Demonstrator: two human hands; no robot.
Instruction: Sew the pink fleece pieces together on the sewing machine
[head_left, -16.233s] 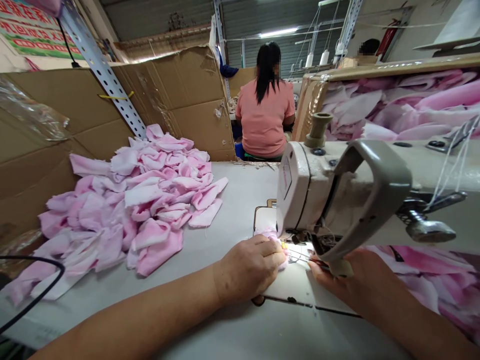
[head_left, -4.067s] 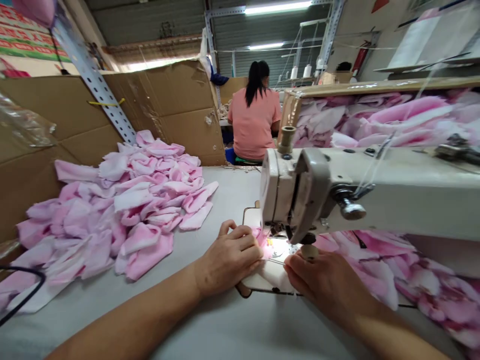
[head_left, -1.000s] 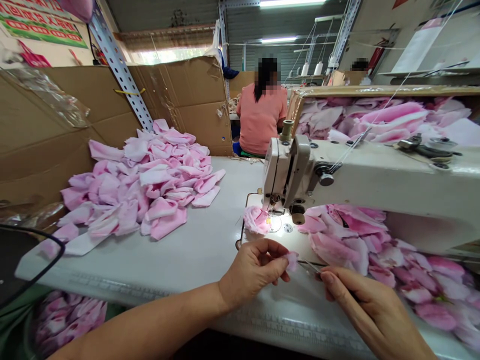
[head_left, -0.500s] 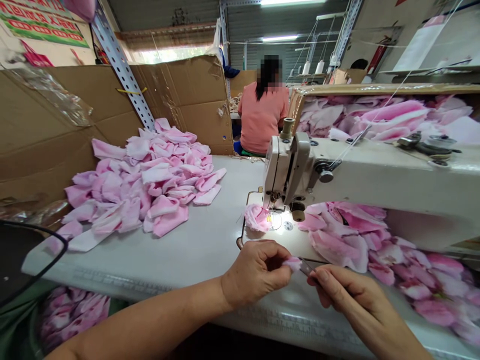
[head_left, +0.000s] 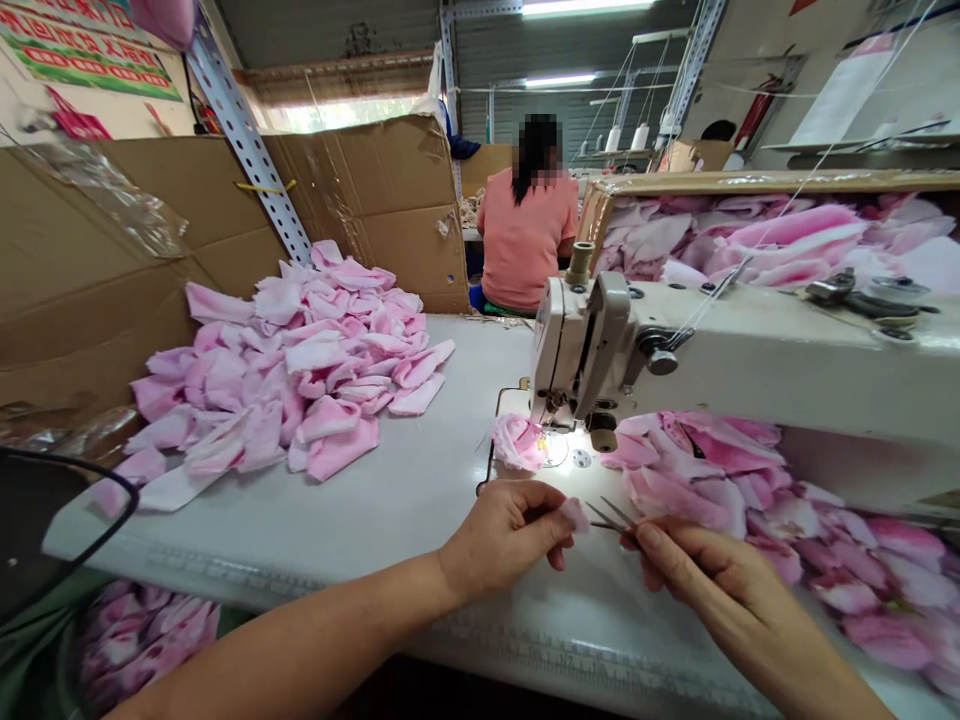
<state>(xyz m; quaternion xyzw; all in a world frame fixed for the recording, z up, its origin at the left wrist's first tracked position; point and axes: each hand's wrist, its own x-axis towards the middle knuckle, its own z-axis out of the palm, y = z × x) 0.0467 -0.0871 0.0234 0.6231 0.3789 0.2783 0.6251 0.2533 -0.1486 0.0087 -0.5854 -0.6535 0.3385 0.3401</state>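
Pale grey worktable (head_left: pixel 420 470), smooth-topped, ruler marks (head_left: pixel 585 662) printed along the near edge. Left half carries a loose heap of pink-and-white cloth pieces (head_left: pixel 277 370), crumpled and overlapping; sewing machine (head_left: pixel 757 350) stands at right, its lit bed plate (head_left: pixel 600 478) set into the top, a rolled pink piece (head_left: pixel 517 442) on it. Second spread of pink pieces (head_left: pixel 739 490) under the machine's arm, trailing toward the near right.
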